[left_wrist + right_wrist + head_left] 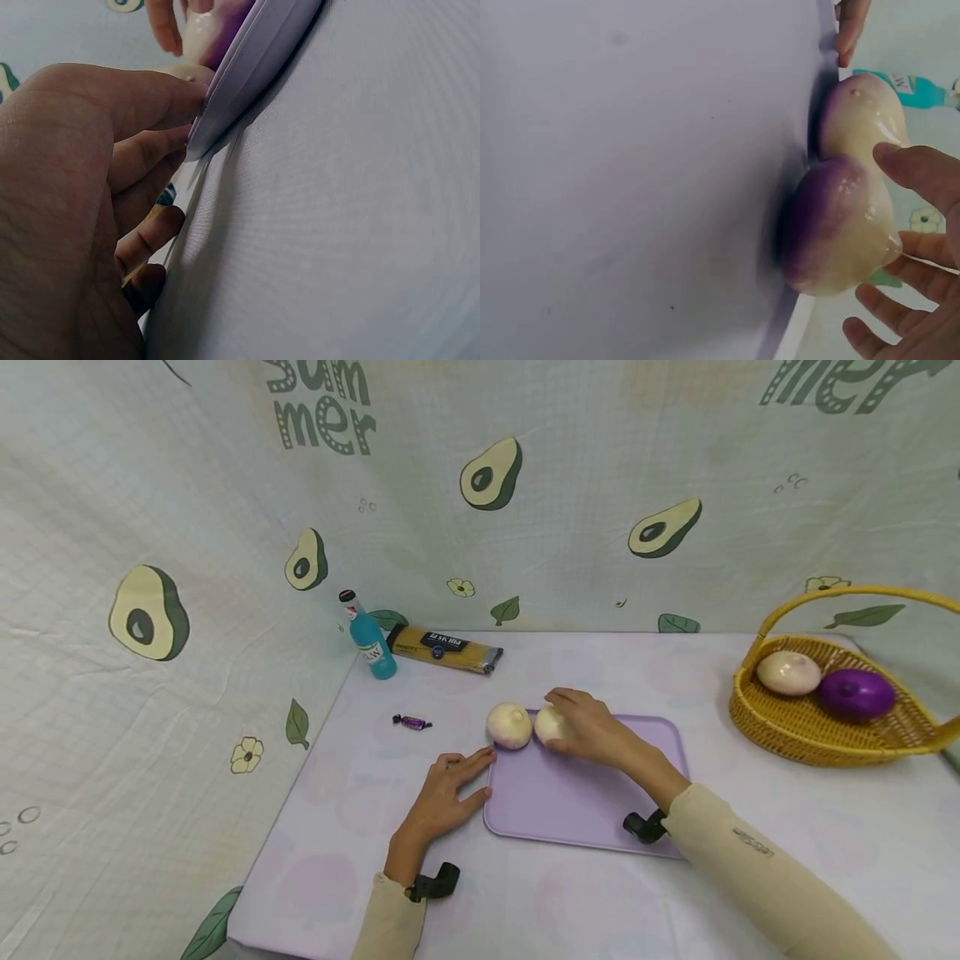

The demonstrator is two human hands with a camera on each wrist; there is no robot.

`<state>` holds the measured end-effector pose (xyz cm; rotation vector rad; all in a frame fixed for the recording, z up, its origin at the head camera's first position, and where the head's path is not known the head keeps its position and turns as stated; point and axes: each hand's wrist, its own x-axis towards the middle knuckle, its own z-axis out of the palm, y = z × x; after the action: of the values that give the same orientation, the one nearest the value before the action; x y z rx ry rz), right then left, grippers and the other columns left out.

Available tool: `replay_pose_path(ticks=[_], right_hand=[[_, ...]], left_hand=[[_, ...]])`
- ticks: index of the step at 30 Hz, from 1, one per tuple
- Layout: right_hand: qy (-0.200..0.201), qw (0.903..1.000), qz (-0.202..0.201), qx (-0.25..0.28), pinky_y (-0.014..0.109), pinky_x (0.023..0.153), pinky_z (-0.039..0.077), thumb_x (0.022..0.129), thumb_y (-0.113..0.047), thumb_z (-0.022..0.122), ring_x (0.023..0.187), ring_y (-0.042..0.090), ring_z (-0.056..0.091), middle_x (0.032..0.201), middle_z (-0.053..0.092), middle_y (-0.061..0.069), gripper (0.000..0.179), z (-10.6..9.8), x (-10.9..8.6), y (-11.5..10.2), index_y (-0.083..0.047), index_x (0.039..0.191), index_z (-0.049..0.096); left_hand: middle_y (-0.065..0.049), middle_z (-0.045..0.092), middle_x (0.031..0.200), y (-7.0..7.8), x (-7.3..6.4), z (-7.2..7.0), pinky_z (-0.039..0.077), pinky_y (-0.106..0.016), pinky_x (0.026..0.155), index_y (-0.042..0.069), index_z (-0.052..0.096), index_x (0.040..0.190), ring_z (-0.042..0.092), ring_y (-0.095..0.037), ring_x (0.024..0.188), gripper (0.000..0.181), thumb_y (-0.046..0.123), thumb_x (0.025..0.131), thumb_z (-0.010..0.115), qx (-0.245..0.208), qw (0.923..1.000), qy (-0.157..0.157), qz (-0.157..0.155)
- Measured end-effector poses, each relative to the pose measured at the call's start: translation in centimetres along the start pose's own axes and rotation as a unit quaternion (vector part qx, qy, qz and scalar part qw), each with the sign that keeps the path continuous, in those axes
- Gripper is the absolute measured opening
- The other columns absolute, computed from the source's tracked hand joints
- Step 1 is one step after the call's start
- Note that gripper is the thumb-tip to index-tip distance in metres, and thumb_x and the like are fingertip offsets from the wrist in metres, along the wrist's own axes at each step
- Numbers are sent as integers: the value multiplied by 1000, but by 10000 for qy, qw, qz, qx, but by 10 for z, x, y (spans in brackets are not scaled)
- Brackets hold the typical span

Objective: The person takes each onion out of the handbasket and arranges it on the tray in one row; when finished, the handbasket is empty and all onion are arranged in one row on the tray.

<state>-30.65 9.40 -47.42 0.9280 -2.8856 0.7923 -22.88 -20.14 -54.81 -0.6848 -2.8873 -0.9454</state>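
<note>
Two white turnips with purple undersides stand side by side at the far left corner of a lilac tray (577, 806). The left turnip (509, 727) stands free of my fingers. Around the right turnip (838, 225) my right hand (588, 727) reaches from above, fingers spread and loosely bent; in the right wrist view the palm is apart from it, and firm contact cannot be made out. My left hand (442, 797) lies at the tray's left edge with extended fingers, its fingertips touching the rim, as the left wrist view shows.
A yellow wicker basket (780, 739) at the right holds a pale bulb-shaped vegetable (788, 673) and a purple one (856, 695). Toward the back left are a blue bottle (372, 643) and a pasta packet (444, 649). A purple-wrapped candy (412, 722) lies left of the tray.
</note>
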Motion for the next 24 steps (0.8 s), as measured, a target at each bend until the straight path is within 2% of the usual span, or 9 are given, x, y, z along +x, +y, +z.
replay_pose_path(ticks=[6,13,17,24], right_hand=[[182,9996,30,203,62,106,32,87,-24,79,132,42,44,143,50,21,62,-18,-13,3,3,137,55],[308,9993,-191,126,57,105,37,92,-21,74,130,41,47,141,53,20,52,-33,-28,14,1,135,57],[281,9995,58,89,56,106,38,91,-20,74,131,39,47,142,52,19,52,-45,-38,23,0,136,57],[450,9986,258,-108,55,104,39,91,-17,75,129,40,49,139,54,21,50,-62,-59,44,1,134,58]], left_hand=[[17,41,154,-2,1,1,32,-51,100,29,51,149,42,-21,122,55,36,96,64,-73,9999,-17,89],[17,43,153,-7,-6,1,33,-50,97,28,54,146,43,-18,118,55,34,94,67,-64,9998,210,23],[14,45,153,-5,-7,1,33,-51,96,27,54,146,44,-20,118,54,35,94,67,-87,9995,275,91],[14,43,154,-1,-1,3,32,-51,98,26,53,147,43,-20,118,55,37,95,66,-226,9996,112,131]])
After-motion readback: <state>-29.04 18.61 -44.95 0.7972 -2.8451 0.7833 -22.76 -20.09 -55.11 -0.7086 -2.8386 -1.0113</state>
